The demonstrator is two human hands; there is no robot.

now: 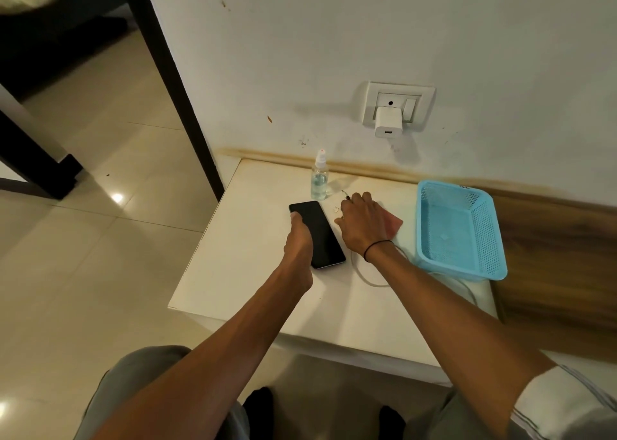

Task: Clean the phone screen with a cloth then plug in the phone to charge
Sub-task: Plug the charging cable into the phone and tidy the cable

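A black phone (322, 236) lies screen up on the white bedside table (253, 272). My left hand (298, 239) grips its left edge, with the thumb on the glass. My right hand (362, 222) lies palm down on a reddish cloth (394, 223), fingers bent over it, and a corner of the cloth shows to the right. The plug end (344, 193) of a white charging cable (367, 281) lies just past my index fingertip. The cable loops under my right wrist. A white USB adapter (389, 124) sits in the wall socket (399, 105) above the table.
A small clear spray bottle (319, 179) stands upright behind the phone near the wall. An empty light-blue plastic basket (494, 239) sits on the table's right side. A dark door frame (173, 82) and tiled floor are to the left. My knees are below the table's front edge.
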